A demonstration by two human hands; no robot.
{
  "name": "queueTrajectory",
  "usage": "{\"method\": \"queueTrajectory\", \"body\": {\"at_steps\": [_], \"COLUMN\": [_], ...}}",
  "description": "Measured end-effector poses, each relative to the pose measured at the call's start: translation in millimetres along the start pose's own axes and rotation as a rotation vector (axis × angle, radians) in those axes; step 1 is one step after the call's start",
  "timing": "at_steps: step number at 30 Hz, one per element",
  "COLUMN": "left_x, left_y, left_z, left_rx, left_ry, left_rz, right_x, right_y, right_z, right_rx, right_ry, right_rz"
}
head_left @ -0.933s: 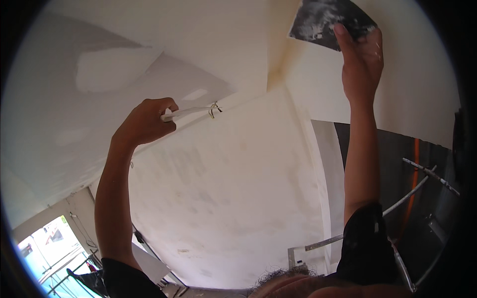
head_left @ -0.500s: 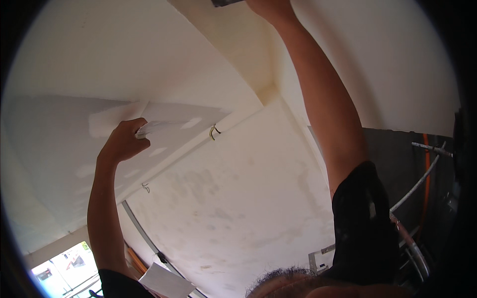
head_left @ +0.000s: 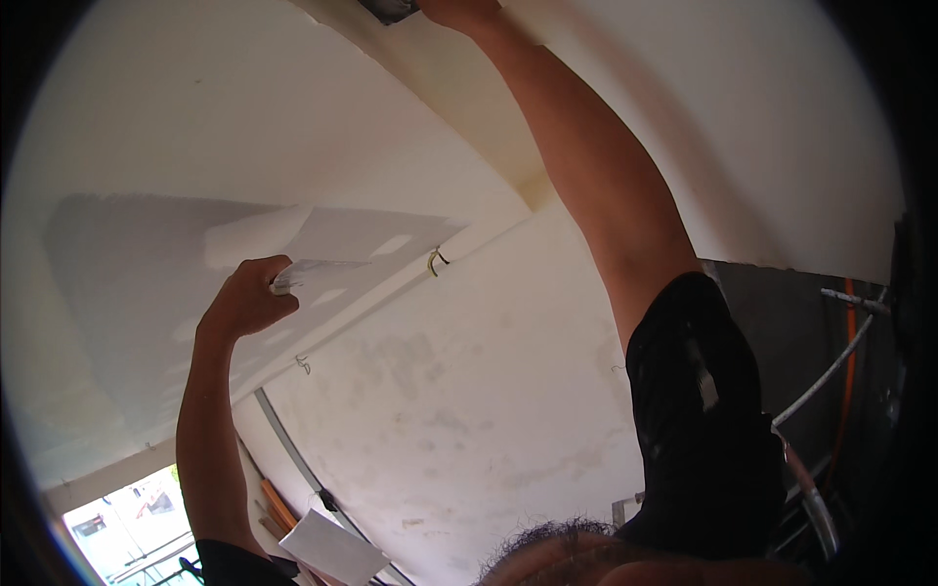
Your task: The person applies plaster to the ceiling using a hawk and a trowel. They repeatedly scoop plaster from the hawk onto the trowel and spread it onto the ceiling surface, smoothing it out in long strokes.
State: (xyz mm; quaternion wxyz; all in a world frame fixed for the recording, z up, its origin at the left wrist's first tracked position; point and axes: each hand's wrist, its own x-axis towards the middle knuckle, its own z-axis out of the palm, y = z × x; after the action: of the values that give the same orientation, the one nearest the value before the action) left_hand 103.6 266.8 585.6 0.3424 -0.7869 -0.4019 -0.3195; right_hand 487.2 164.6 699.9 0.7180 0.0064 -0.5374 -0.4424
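Both my arms are raised toward a white and grey ceiling. My left hand [head_left: 249,303] is closed round the handle of a putty knife [head_left: 322,266], whose thin, wide blade points right; pale smears mark it near the fingers. Whether the blade touches the grey ceiling panel [head_left: 127,283] behind it, I cannot tell. At the top edge, my right hand [head_left: 459,12] is closed on a dark flat tool [head_left: 393,10] beside the beige recess [head_left: 469,107] of the ceiling. The frame's edge cuts off most of that tool and part of the fingers.
Loose wires [head_left: 437,260] stick out where ceiling meets the patchy white wall [head_left: 469,391]. A grey metal strip [head_left: 293,439], orange-brown lengths [head_left: 278,503] and a white sheet [head_left: 334,547] are low at left, near a bright opening [head_left: 127,523]. Paint-spattered poles [head_left: 826,371] stand at right.
My right hand and its dark tool have moved left along the top edge. My left hand keeps its hold on the putty knife. The ceiling and wall have shifted slightly right in view.
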Motion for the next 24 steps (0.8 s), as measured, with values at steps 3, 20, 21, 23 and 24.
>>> {"method": "queueTrajectory", "body": {"at_steps": [3,20,21,23,24], "left_x": [3.5,-17.3,-20.1,-26.0,-25.9], "left_y": [-1.8,-18.0,-17.8,-17.1,-13.1], "left_z": [0.7,0.6,0.0,-2.4,-3.0], "left_rx": [-0.003,0.046,0.061,0.079,0.072], "left_ry": [-0.008,-0.026,-0.014,-0.003,0.0], "left_rz": [0.021,-0.055,-0.057,-0.075,-0.07], "right_x": [2.6,-2.1,-2.1,-3.1,-1.6], "right_y": [29.7,35.3,35.6,37.1,33.5], "right_z": [7.7,20.1,21.9,29.0,23.6], "right_rx": [0.008,-0.04,-0.028,0.004,-0.006], "right_ry": [0.022,-0.023,-0.024,-0.027,-0.031], "right_rz": [-0.07,-0.033,-0.024,-0.001,0.004]}}
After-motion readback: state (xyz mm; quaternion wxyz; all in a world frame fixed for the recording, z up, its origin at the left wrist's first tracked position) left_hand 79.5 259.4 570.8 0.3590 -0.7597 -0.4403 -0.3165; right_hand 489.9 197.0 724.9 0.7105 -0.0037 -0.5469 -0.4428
